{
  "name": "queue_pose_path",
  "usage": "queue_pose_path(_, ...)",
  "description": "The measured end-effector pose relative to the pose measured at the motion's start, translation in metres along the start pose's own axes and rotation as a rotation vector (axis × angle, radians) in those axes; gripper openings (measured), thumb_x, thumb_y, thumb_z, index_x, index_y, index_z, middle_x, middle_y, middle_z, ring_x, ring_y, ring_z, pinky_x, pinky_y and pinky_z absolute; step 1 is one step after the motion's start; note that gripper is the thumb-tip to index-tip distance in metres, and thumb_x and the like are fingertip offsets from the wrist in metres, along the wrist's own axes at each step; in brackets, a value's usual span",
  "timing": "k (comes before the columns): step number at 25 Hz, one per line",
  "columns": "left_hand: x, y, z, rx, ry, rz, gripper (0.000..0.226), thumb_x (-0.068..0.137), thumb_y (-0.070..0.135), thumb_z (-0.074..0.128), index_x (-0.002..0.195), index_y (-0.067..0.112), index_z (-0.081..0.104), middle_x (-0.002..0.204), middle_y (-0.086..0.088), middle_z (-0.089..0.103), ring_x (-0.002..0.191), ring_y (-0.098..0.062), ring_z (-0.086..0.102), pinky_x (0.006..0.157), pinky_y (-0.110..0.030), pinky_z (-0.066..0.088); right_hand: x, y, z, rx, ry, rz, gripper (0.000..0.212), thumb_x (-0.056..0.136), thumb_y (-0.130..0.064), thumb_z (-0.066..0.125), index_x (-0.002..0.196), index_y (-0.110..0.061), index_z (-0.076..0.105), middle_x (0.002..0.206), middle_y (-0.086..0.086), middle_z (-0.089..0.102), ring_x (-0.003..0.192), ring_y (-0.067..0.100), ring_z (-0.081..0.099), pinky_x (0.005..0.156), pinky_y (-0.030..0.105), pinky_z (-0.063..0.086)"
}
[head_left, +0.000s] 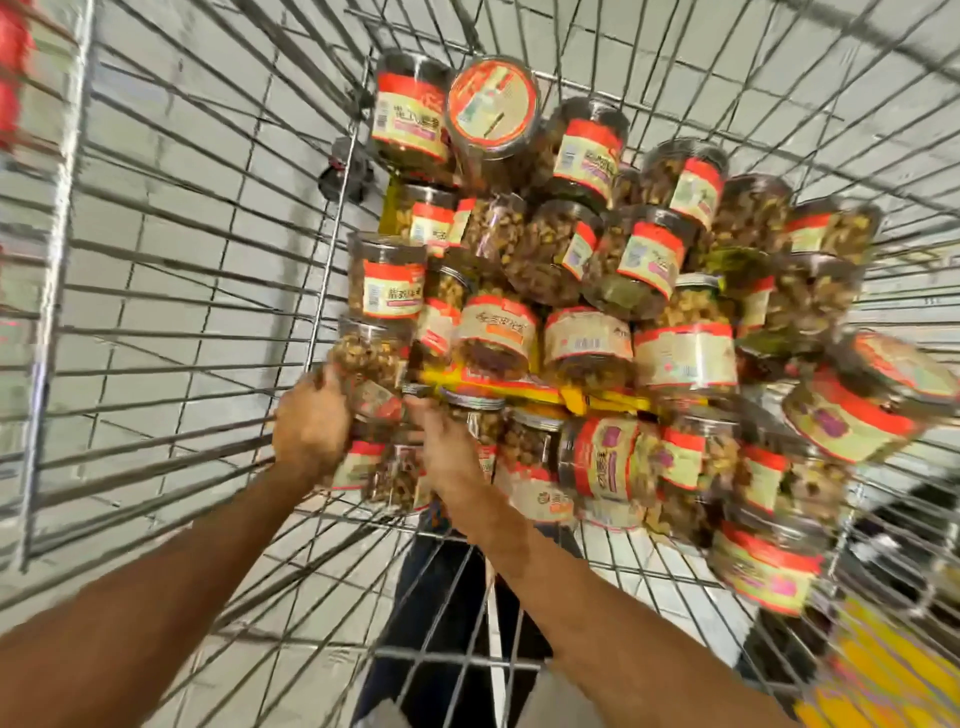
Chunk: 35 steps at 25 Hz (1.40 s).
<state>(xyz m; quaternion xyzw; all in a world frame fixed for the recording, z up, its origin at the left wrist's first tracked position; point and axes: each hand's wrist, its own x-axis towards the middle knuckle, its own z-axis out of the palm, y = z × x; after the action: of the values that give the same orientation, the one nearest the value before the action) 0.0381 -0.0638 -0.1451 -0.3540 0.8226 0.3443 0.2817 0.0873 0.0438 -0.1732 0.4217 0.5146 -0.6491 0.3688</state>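
Wire cart (332, 249), deep, sides caging the load. Heap of snack jars (587, 260) lying every way, looks tipped in loose, not stacked. Yellow packet (545, 392) wedged mid-heap. Left hand (311, 421) curled round a jar (366, 353) at the heap's left edge, likely lifting it out. Right hand (447, 447) pushed in just beside; fingers buried, grip unclear.

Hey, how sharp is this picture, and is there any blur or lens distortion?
Head view: central jar labels are fairly sharp; jars at the right edge smear with motion blur; the wire cart's bars fan outward from wide-angle distortion; left hand and right hand look slightly soft.
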Motion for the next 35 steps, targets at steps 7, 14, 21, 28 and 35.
queue_pose_path(7, -0.031, 0.088, 0.042, -0.376, -0.275, 0.001, 0.071, 0.096, 0.058, 0.019, 0.067, 0.018, 0.071, 0.072, -0.005, 0.073, 0.069, -0.013, 0.069, 0.057, -0.023, 0.053, -0.006, -0.061, -0.106, 0.36, 0.112, -0.072, 0.061, 0.093, -0.054, 0.031, 0.126, -0.008, 0.054, 0.108, 0.013, 0.067, 0.11, 0.035, 0.06, 0.095, 0.043, 0.048)
queue_pose_path(14, 0.066, 0.08, 0.082, 0.352, 0.322, 0.133, 0.111, 0.077, 0.058, 0.063, 0.145, -0.007, 0.004, 0.151, -0.026, 0.018, 0.139, -0.036, 0.022, 0.111, -0.044, 0.023, 0.025, -0.071, -0.148, 0.476, 0.151, -0.148, 0.058, 0.096, -0.052, 0.028, 0.138, -0.015, 0.042, 0.136, 0.013, 0.053, 0.123, 0.032, 0.052, 0.107, 0.05, 0.037)
queue_pose_path(21, 0.054, 0.079, 0.063, -0.142, 0.006, 0.156, 0.09, 0.065, 0.05, 0.079, 0.132, 0.007, 0.036, 0.124, -0.011, 0.058, 0.114, -0.028, 0.056, 0.097, -0.039, 0.046, -0.036, -0.068, -0.171, 0.28, 0.132, -0.152, 0.071, 0.083, -0.07, 0.033, 0.122, -0.015, 0.055, 0.098, 0.004, 0.074, 0.086, 0.017, 0.07, 0.081, 0.036, 0.056)
queue_pose_path(28, -0.127, 0.157, 0.0, -0.512, -0.909, 0.189, 0.031, 0.075, 0.04, 0.06, 0.089, 0.014, 0.069, 0.077, -0.002, 0.074, 0.066, -0.013, 0.071, 0.059, -0.028, 0.059, -0.229, -0.076, -0.188, 0.304, 0.026, -0.513, 0.066, 0.084, -0.068, 0.03, 0.071, -0.018, 0.071, 0.057, -0.001, 0.067, 0.052, 0.014, 0.063, 0.052, 0.022, 0.05)
queue_pose_path(35, -0.344, 0.164, -0.009, -0.34, -1.412, 0.438, 0.053, 0.043, 0.042, 0.078, 0.086, 0.012, 0.071, 0.086, -0.006, 0.07, 0.083, -0.019, 0.066, 0.08, -0.039, 0.055, -0.39, 0.04, -0.202, 1.09, 0.234, -0.993, 0.074, 0.088, -0.063, 0.028, 0.071, -0.009, 0.076, 0.067, 0.006, 0.072, 0.059, 0.019, 0.068, 0.064, 0.027, 0.057)
